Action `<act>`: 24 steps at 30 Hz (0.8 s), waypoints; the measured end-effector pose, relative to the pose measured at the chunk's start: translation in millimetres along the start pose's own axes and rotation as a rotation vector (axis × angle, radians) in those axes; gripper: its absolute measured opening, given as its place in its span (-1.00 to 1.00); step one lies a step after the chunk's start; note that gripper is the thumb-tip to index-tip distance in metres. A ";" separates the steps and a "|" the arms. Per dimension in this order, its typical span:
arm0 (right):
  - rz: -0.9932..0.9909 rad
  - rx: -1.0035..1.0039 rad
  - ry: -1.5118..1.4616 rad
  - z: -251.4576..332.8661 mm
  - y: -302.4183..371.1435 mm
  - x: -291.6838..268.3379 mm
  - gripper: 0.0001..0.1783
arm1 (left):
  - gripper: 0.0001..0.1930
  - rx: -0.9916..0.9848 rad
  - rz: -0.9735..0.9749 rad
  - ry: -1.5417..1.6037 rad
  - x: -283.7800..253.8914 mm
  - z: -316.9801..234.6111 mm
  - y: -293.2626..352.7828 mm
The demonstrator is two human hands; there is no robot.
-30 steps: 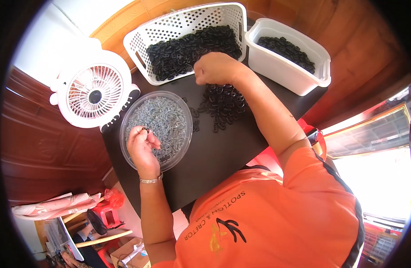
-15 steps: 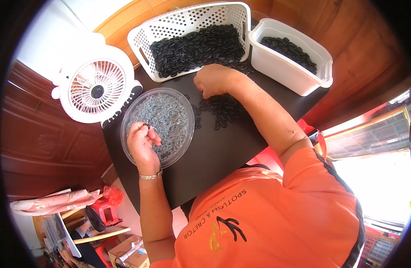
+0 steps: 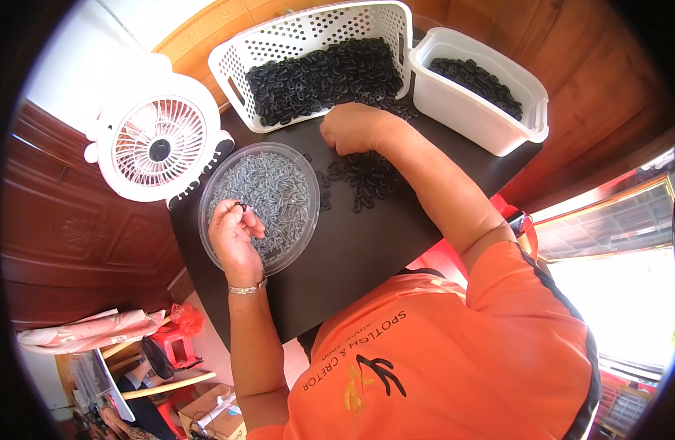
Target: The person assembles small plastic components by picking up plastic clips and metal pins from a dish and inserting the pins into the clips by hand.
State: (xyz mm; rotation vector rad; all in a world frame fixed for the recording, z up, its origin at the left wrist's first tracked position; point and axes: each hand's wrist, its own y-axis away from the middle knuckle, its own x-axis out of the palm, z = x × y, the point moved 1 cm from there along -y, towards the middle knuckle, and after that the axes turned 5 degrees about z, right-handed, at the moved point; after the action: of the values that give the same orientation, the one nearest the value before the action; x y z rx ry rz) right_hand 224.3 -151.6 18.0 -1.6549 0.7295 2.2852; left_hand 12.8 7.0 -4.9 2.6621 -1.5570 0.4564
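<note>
My left hand [image 3: 235, 236] hovers over a round clear dish [image 3: 302, 233] full of small grey metal pieces and pinches a small dark piece at its fingertips. On the black tabletop [image 3: 352, 257], my right hand [image 3: 352, 128] rests in a loose fist at the far edge of a pile of small black plastic pieces [image 3: 367, 180], just in front of the white perforated basket [image 3: 308, 33]. Whether the right hand holds a piece is hidden.
The basket holds many black pieces, and a white plastic tub [image 3: 469, 110] to its right holds more. A white table fan [image 3: 158, 147] stands left of the dish. Wooden panelling surrounds the table; a red stool [image 3: 172, 341] and boxes sit below left.
My right hand has slid slightly nearer along the pile's far edge. My left hand stays over the dish, its fingers lifted a little with the dark piece.
</note>
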 end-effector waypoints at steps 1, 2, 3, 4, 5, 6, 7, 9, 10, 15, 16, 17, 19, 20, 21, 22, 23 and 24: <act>0.009 0.016 0.014 1.4 0.7 -1.3 -0.82 | -0.88 -0.001 -0.003 0.002 -0.8 -0.1 0.3; 0.009 0.013 0.015 2.6 1.1 -3.2 -0.82 | -0.88 0.000 -0.005 0.002 -1.7 0.0 0.4; -0.001 0.011 0.038 3.7 2.2 -5.4 -0.82 | -0.88 -0.002 -0.006 0.008 -2.2 0.5 0.4; -0.010 0.008 0.061 4.2 2.5 -6.4 -0.81 | -0.88 -0.005 -0.008 0.014 -2.8 0.7 0.6; -0.009 0.004 0.062 3.0 2.7 -4.8 -0.81 | -0.88 -0.004 -0.012 0.013 -3.6 0.4 1.0; -0.124 -0.058 -0.177 0.7 4.2 -4.0 -0.83 | -0.88 -0.020 0.031 0.045 -2.9 0.2 1.2; -0.237 -0.121 -0.417 -0.4 4.3 -3.6 -0.84 | -0.88 -0.036 0.073 0.077 -2.1 0.1 1.4; -0.249 -0.223 -0.611 5.3 -0.6 -0.8 -0.82 | -0.87 -0.057 0.109 0.094 4.4 -0.8 3.3; -0.260 -0.322 -0.807 10.6 -3.0 0.2 -0.80 | -0.86 -0.080 0.148 0.111 8.5 -0.4 4.2; -0.094 -0.478 -1.400 62.5 -10.5 19.7 -0.83 | -0.85 -0.074 0.259 0.160 14.7 3.9 6.4; -0.087 -0.501 -1.424 70.8 -11.6 25.0 -0.83 | -0.85 -0.058 0.264 0.189 15.6 4.0 6.0; -0.080 -0.524 -1.448 77.4 -12.6 29.8 -0.83 | -0.85 -0.042 0.268 0.217 14.7 3.6 5.8; -0.067 -0.529 -1.425 83.6 -8.2 31.3 -0.83 | -0.85 -0.061 0.255 0.247 11.5 4.0 4.3; -0.094 -0.506 -1.416 86.0 -5.7 30.2 -0.82 | -0.84 -0.050 0.245 0.266 9.9 3.7 3.8; -0.122 -0.483 -1.406 86.8 -4.6 29.6 -0.82 | -0.84 -0.038 0.236 0.285 8.9 3.4 3.5; -0.122 -0.484 -1.408 86.8 -5.4 30.2 -0.82 | -0.84 -0.038 0.235 0.283 7.7 3.8 3.2; -0.118 -0.476 -1.412 86.3 -6.6 31.4 -0.82 | -0.84 -0.047 0.234 0.304 6.6 4.6 2.7; -0.114 -0.468 -1.416 86.5 -7.4 32.3 -0.82 | -0.84 -0.056 0.233 0.324 5.7 4.9 2.7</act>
State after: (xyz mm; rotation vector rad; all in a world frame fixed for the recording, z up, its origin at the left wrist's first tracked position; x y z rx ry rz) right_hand 145.6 -104.2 6.6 0.1460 -0.2441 2.7987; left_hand 14.3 0.0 -8.4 2.2332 -1.7457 0.7942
